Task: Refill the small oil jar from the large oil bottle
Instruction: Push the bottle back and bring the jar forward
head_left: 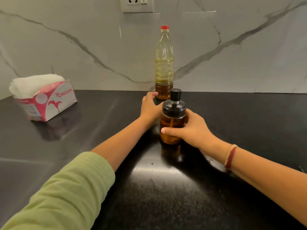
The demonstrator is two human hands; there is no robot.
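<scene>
A tall clear plastic oil bottle point(164, 63) with a red cap stands upright at the back of the black counter, a little amber oil at its bottom. In front of it stands the small glass oil jar point(172, 123) with a black lid and knob, more than half full of amber oil. My right hand point(191, 130) grips the jar's body from the right, thumb across its front. My left hand point(149, 107) reaches past the jar's left side towards the bottle's base with relaxed fingers, holding nothing; whether it touches the bottle is unclear.
An opened pink and white tissue packet point(44, 100) lies at the left on the black counter point(166, 188). A marble wall with a power socket point(137, 4) rises right behind the bottle.
</scene>
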